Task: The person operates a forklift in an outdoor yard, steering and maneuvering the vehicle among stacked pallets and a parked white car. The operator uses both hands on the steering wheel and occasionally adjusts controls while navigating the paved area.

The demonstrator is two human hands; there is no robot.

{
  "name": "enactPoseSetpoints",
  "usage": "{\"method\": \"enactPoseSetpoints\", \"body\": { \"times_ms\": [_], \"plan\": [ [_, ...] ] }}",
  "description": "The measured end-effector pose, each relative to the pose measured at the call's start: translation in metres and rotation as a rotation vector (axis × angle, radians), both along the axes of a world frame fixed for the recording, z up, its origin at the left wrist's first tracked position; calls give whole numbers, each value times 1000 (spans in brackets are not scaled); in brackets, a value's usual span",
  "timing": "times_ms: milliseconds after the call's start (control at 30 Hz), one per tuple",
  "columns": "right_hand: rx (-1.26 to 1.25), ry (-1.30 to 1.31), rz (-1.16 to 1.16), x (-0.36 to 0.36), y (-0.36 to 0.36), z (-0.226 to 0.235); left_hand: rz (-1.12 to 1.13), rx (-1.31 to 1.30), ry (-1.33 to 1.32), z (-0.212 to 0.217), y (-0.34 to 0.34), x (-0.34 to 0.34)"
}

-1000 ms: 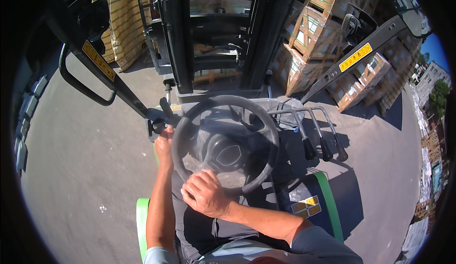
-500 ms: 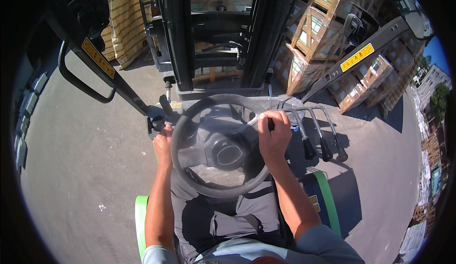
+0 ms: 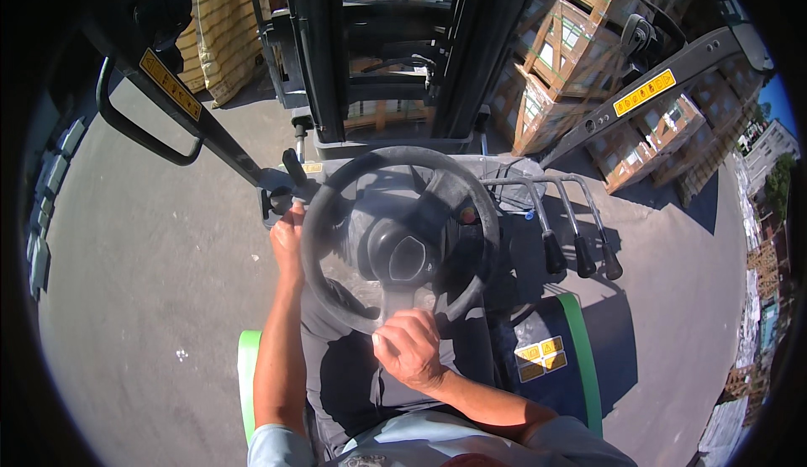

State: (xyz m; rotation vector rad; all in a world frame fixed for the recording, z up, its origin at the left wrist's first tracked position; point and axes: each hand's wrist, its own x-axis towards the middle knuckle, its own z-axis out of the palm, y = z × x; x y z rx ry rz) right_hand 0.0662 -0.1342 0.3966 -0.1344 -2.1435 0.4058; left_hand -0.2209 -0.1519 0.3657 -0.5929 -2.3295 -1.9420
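The black steering wheel of a forklift is in front of me, its hub at the centre. My right hand is closed at the lower rim, over the place where the wheel's black spinner knob sits; the hand hides the knob now. On the left, my left hand is closed beside the rim, just below a short black lever. What its fingers hold is hidden. Right of the wheel stand several control levers with black grips, untouched.
Ahead rises the black mast, with wooden crates stacked to its right. A yellowish striped covered stack stands to the left. Frame posts slope down on both sides. Grey pavement surrounds the truck.
My right hand has swept from the wheel's upper right down to its bottom, turning the wheel clockwise. My left hand stays by the lever. The view has shifted slightly.
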Motion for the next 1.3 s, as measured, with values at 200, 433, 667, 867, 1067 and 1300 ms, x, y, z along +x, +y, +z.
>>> {"method": "enactPoseSetpoints", "body": {
  "times_ms": [200, 433, 667, 867, 1067, 1300],
  "plan": [
    [6, 2, -13, 6, 5, 4, 17, -67, 0, 5, 0, 6],
    [40, -33, -5, 4, 4, 1, 76, -89, 102, -3, 8, 8],
    [50, -125, 0, 9, 5, -2, 203, 140, 201, -10, 17, 20],
    [58, -186, -24, 14, 5, -7, 164, 146, 219, -13, 17, 19],
    [80, -222, -15, 16, 6, -10, 94, 327, -63, -8, 12, 29],
    [84, -236, 11, 10, 3, -6, 90, 372, -74, -6, 8, 28]
  ]
}}
